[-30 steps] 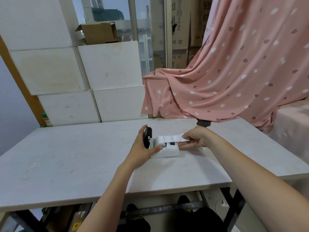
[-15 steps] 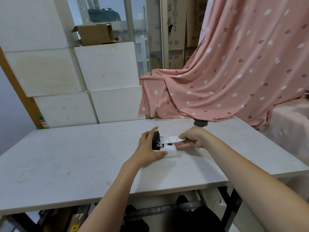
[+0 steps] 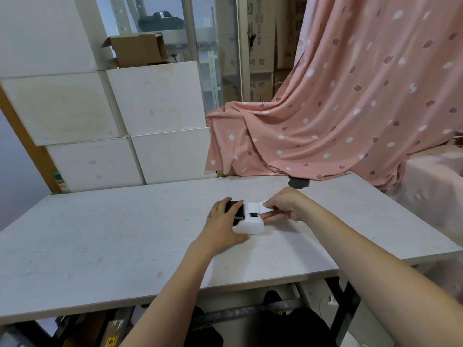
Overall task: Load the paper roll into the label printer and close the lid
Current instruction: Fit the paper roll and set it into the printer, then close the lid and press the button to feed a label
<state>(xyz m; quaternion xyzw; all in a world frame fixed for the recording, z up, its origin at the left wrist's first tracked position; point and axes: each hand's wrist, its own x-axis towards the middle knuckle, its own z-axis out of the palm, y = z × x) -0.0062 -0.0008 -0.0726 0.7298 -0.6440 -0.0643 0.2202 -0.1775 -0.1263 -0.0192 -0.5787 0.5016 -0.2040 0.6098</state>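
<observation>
two bare hands work at a small white label printer (image 3: pixel 250 222) that sits near the middle of a pale wooden table (image 3: pixel 100 234). the left hand (image 3: pixel 223 225) lies spread over the printer's left end, fingers resting on the dark lid (image 3: pixel 235 207), which looks tipped open and not yet latched; the thumb reaches along the printer's front lower edge. it presses rather than clenches. the right hand (image 3: pixel 284 205) pinches the loose end of a white paper strip (image 3: pixel 258 206), which runs from the printer's top out to the right, with one finger laid along the printer's right side. the roll itself is hidden, presumably already seated inside the body. behind the table stand stacked white boxes (image 3: pixel 125 126) and a draped pink patterned cloth (image 3: pixel 338 108).

the printer seems light and hard-shelled, likely to slide on the smooth table unless held down. the paper is thin, soft and easy to crease or tear, so it is best held flat near its free end with gentle tension. the lid probably wants a firm push on its outer edge, while the strip stays straight across the slot.
</observation>
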